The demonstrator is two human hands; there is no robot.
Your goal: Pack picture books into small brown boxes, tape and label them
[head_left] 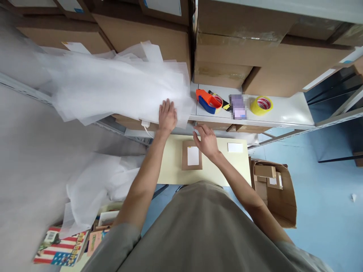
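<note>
My left hand (167,116) lies flat with fingers together on a pile of thin white foam sheets (119,88) spread over the shelf. My right hand (206,141) hovers just below the shelf edge, fingers loosely apart, holding nothing, above a small pale yellow table (170,166). Beside that hand, on the table, lies a brown cardboard parcel (192,155) with a white label on it. A white slip (235,147) rests further right on the table.
An orange and blue tape dispenser (209,101) and a yellow tape roll (261,105) sit on the white shelf (286,113). Big cardboard boxes (255,56) stand behind. An open carton (273,190) sits on the blue floor at right. Magazines (61,251) and more foam lie lower left.
</note>
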